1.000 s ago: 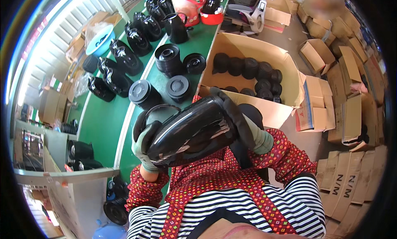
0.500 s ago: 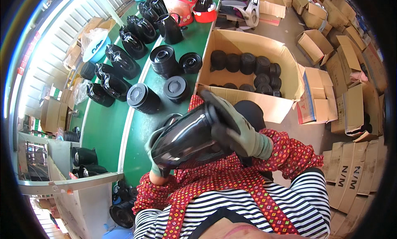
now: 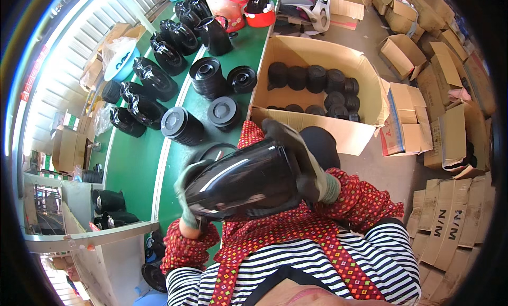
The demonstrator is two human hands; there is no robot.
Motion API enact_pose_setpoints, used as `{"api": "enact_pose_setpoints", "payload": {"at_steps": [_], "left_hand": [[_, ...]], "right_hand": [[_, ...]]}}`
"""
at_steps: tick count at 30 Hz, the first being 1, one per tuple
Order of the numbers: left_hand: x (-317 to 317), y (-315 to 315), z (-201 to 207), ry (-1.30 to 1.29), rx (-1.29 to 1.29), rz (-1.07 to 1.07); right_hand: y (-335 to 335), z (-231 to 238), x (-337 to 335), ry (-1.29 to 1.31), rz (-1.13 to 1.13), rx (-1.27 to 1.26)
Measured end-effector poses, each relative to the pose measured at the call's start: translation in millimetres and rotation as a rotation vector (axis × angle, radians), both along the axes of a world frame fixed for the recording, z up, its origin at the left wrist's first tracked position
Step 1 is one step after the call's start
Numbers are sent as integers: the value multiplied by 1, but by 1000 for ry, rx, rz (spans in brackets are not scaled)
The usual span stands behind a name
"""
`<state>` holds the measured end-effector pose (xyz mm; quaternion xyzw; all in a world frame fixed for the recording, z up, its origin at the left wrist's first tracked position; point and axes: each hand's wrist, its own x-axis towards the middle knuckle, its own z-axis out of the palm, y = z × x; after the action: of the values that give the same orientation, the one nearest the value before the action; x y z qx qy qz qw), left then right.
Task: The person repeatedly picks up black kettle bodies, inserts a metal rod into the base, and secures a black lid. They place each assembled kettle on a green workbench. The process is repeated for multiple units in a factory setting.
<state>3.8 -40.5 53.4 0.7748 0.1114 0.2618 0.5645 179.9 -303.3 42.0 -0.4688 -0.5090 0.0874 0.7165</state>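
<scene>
A glossy black jug [image 3: 241,184] lies sideways between my two gloved hands, over my lap at the green table's edge. Around its narrower left end my left hand [image 3: 186,192] is closed, near the handle. My right hand [image 3: 312,168] grips the broad right end, its fingers curled over the rim; what lies under that palm is hidden. Close by on the table stand stacks of round black discs [image 3: 180,125], with another stack [image 3: 206,78] behind and shorter piles [image 3: 223,113] beside them. Several similar black jugs [image 3: 156,79] form a row further left.
On my right an open cardboard box [image 3: 330,131] holds several black cylindrical parts [image 3: 316,78]. Far along the green table [image 3: 129,163] are a red flowered jug [image 3: 225,7] and a red basket [image 3: 260,19]. A metal rail [image 3: 95,236] crosses at left; stacked cartons [image 3: 444,216] stand right.
The jug has turned closer to level, and its right end has come down slightly. Both hands keep their hold; my left hand has shifted a little left.
</scene>
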Motion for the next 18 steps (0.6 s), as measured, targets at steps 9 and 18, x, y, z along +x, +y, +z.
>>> {"api": "enact_pose_setpoints", "payload": {"at_steps": [9, 18], "left_hand": [[-2, 16, -30, 95, -171, -75], [23, -25, 52, -42, 685, -87]], "right_hand": [[-2, -1, -11, 590, 142, -118], [-6, -16, 3, 967, 218, -238]]}}
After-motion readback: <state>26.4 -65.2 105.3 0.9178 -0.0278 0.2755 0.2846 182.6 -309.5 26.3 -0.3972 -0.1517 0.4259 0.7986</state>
